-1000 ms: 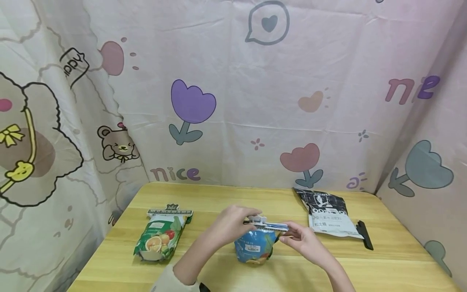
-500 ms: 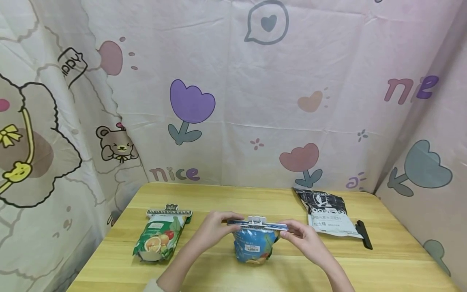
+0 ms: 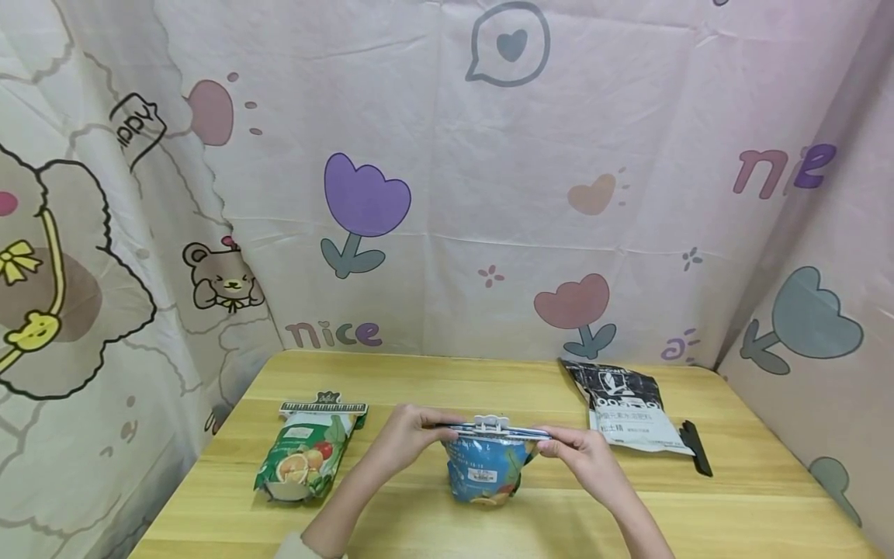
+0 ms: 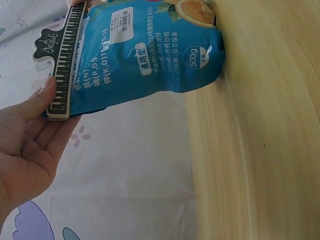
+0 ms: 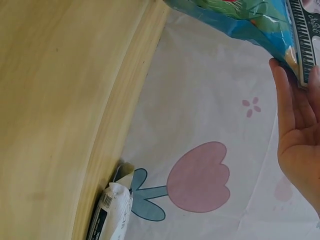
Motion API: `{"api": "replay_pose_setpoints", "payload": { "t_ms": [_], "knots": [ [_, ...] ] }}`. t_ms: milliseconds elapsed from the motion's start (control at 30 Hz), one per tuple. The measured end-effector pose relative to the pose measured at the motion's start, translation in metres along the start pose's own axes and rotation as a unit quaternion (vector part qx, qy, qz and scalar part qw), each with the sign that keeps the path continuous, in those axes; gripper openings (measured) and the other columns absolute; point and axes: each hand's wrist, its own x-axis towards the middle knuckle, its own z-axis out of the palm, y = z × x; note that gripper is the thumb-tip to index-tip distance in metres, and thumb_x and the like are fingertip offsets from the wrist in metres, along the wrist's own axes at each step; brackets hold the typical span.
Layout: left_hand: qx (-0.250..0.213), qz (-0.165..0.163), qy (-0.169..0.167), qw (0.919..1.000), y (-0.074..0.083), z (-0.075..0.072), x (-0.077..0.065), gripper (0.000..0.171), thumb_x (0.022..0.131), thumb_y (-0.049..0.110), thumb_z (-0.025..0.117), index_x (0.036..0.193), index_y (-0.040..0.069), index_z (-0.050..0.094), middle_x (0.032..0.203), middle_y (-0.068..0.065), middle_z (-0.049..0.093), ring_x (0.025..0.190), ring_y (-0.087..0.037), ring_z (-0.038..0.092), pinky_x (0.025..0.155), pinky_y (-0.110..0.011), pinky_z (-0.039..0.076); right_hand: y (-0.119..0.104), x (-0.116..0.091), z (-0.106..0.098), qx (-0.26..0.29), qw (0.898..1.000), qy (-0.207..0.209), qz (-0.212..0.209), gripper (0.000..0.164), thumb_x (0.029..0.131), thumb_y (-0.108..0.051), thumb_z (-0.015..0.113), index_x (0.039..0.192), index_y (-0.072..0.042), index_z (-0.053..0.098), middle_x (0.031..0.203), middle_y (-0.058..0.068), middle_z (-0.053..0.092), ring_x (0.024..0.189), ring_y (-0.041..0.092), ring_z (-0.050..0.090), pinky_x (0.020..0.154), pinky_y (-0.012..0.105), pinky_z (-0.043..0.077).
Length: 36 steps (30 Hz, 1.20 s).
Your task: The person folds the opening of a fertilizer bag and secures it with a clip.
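Note:
A blue pouch [image 3: 482, 470] with fruit pictures and a "500g" mark [image 4: 197, 58] stands upright on the table at the middle of the head view. Across its top edge lies a long clip [image 3: 492, 429], black and white with a piano-key print. My left hand [image 3: 408, 444] pinches the clip's left end, thumb on the near face in the left wrist view. At the clip's right end, my right hand [image 3: 587, 462] pinches with thumb and fingers, fingertips against the pouch's corner. How tightly the clip bites is hidden.
To the left lies a green pouch [image 3: 307, 458] with a piano-key clip [image 3: 324, 407] on its top. A black and white pouch [image 3: 632, 411] lies at the back right, a black clip [image 3: 697, 449] on its end. A printed curtain [image 3: 447, 310] hangs behind the table.
My left hand has slid left along the clip, from near its middle to its left end, uncovering the clip's crest. My right hand stays at the right end; the pouch has hardly moved.

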Motion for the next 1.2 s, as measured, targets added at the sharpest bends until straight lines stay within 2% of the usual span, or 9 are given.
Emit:
{"api": "replay_pose_setpoints", "payload": {
  "t_ms": [200, 333, 467, 633, 733, 800, 900, 1000, 1200],
  "knots": [
    [-0.015, -0.024, -0.004, 0.9996, -0.002, -0.001, 0.0, 0.025, 0.081, 0.015, 0.07, 0.104, 0.005, 0.069, 0.101, -0.008, 0.067, 0.084, -0.015, 0.064, 0.07, -0.023, 0.051, 0.001, 0.002, 0.001, 0.037, 0.998, -0.024, 0.034, 0.031, 0.087, -0.015, 0.064, 0.111, 0.004, 0.062, 0.1, 0.014, 0.066, 0.089, 0.015, 0.063, 0.077, 0.028, 0.05],
    [-0.072, -0.052, -0.011, 0.996, -0.008, 0.002, -0.001, 0.036, 0.079, 0.012, 0.071, 0.112, 0.001, 0.062, 0.106, -0.012, 0.064, 0.092, -0.023, 0.062, 0.072, -0.024, 0.051, -0.001, 0.003, 0.003, 0.056, 0.994, -0.056, 0.071, 0.038, 0.087, -0.017, 0.065, 0.116, 0.005, 0.056, 0.102, 0.015, 0.063, 0.093, 0.02, 0.061, 0.078, 0.029, 0.05],
    [-0.114, -0.087, -0.002, 0.9897, -0.015, 0.01, -0.004, 0.042, 0.077, 0.009, 0.073, 0.115, -0.001, 0.056, 0.104, -0.012, 0.062, 0.095, -0.028, 0.059, 0.074, -0.029, 0.052, -0.004, 0.005, 0.009, 0.07, 0.989, -0.074, 0.11, 0.042, 0.086, -0.02, 0.065, 0.119, 0.004, 0.054, 0.099, 0.01, 0.062, 0.093, 0.024, 0.058, 0.079, 0.035, 0.048],
    [-0.162, -0.139, -0.011, 0.977, -0.023, 0.021, -0.008, 0.046, 0.078, 0.01, 0.073, 0.116, -0.005, 0.051, 0.101, -0.013, 0.062, 0.096, -0.031, 0.058, 0.079, -0.039, 0.05, -0.003, 0.006, 0.02, 0.091, 0.981, -0.101, 0.141, 0.045, 0.086, -0.019, 0.065, 0.12, 0.006, 0.05, 0.102, 0.009, 0.061, 0.097, 0.024, 0.055, 0.084, 0.041, 0.044],
    [-0.19, -0.167, -0.026, 0.967, -0.026, 0.027, -0.01, 0.051, 0.079, 0.011, 0.072, 0.119, -0.008, 0.047, 0.107, -0.018, 0.059, 0.099, -0.034, 0.057, 0.081, -0.045, 0.049, -0.001, 0.005, 0.025, 0.128, 0.971, -0.128, 0.155, 0.048, 0.087, -0.018, 0.064, 0.124, 0.006, 0.045, 0.108, 0.011, 0.061, 0.101, 0.024, 0.055, 0.09, 0.043, 0.041],
    [-0.21, -0.182, -0.035, 0.9599, -0.028, 0.031, -0.01, 0.054, 0.079, 0.01, 0.072, 0.122, -0.009, 0.044, 0.111, -0.021, 0.056, 0.1, -0.037, 0.055, 0.08, -0.046, 0.048, 0.001, 0.006, 0.028, 0.154, 0.964, -0.143, 0.163, 0.048, 0.087, -0.017, 0.064, 0.124, 0.006, 0.045, 0.108, 0.012, 0.061, 0.1, 0.024, 0.056, 0.092, 0.044, 0.04],
    [-0.236, -0.196, -0.046, 0.9507, -0.029, 0.035, -0.011, 0.057, 0.078, 0.006, 0.072, 0.125, -0.009, 0.042, 0.114, -0.021, 0.052, 0.1, -0.038, 0.055, 0.079, -0.048, 0.049, 0.003, 0.006, 0.033, 0.17, 0.959, -0.156, 0.165, 0.045, 0.087, -0.016, 0.064, 0.122, 0.005, 0.045, 0.105, 0.01, 0.062, 0.096, 0.022, 0.057, 0.091, 0.042, 0.041],
    [-0.242, -0.2, -0.052, 0.9482, -0.029, 0.039, -0.01, 0.058, 0.079, 0.006, 0.071, 0.126, -0.008, 0.041, 0.115, -0.021, 0.052, 0.1, -0.038, 0.055, 0.078, -0.047, 0.049, 0.006, 0.005, 0.037, 0.172, 0.958, -0.155, 0.168, 0.045, 0.087, -0.016, 0.064, 0.12, 0.007, 0.042, 0.102, 0.009, 0.062, 0.094, 0.022, 0.057, 0.089, 0.041, 0.043],
    [-0.229, -0.212, -0.049, 0.9487, -0.028, 0.042, -0.007, 0.06, 0.083, 0.013, 0.069, 0.13, -0.007, 0.038, 0.124, -0.028, 0.044, 0.105, -0.043, 0.051, 0.08, -0.05, 0.048, 0.008, 0.006, 0.039, 0.155, 0.962, -0.132, 0.182, 0.064, 0.089, -0.018, 0.062, 0.127, 0.017, 0.025, 0.107, 0.013, 0.056, 0.101, 0.028, 0.054, 0.094, 0.049, 0.037]
  ]
}}
